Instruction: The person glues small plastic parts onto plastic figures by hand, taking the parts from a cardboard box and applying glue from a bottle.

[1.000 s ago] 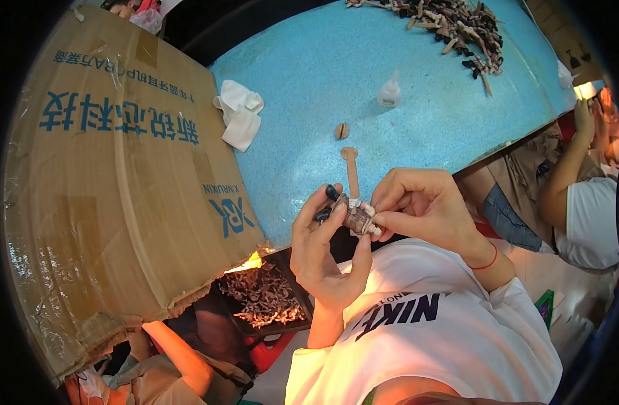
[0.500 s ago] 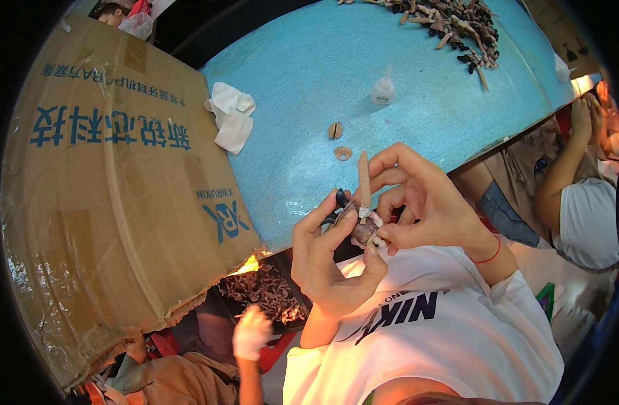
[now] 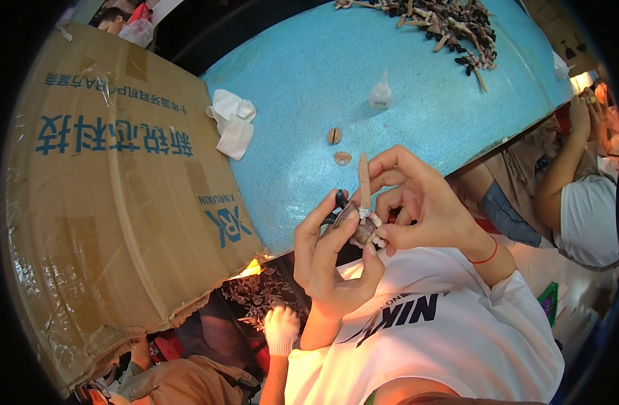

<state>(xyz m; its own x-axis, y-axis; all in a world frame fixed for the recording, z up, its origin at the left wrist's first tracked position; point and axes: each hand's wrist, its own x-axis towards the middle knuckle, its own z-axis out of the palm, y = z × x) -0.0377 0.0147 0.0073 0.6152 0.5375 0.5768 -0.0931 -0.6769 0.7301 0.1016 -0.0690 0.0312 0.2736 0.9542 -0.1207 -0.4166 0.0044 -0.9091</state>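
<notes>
A small figurine-like piece (image 3: 364,233) with a brown ridged body, black parts and pale lumpy bits is held between both hands, in front of my white shirt. A long flat brown blade-shaped part (image 3: 364,182) stands up from it. My left hand (image 3: 329,263) pinches the body from the left, thumb below and fingers above. From the right, my right hand (image 3: 424,209) grips the pale bits with its thumb and fingertips. Just beyond, two small brown pieces lie on the blue table: a slotted oval (image 3: 334,136) and a flat one with holes (image 3: 342,158).
On the blue table (image 3: 289,88) stand a small white squeeze bottle (image 3: 381,93) and crumpled white tissue (image 3: 232,121). A heap of small brown and black parts (image 3: 451,30) lies at the far right. A large cardboard box (image 3: 114,202) fills the left. A co-worker's gloved hand (image 3: 281,331) is below.
The co-worker's gloved hand has moved right, closer to my left arm. My hands keep almost the same hold on the figurine-like piece. The view has shifted slightly.
</notes>
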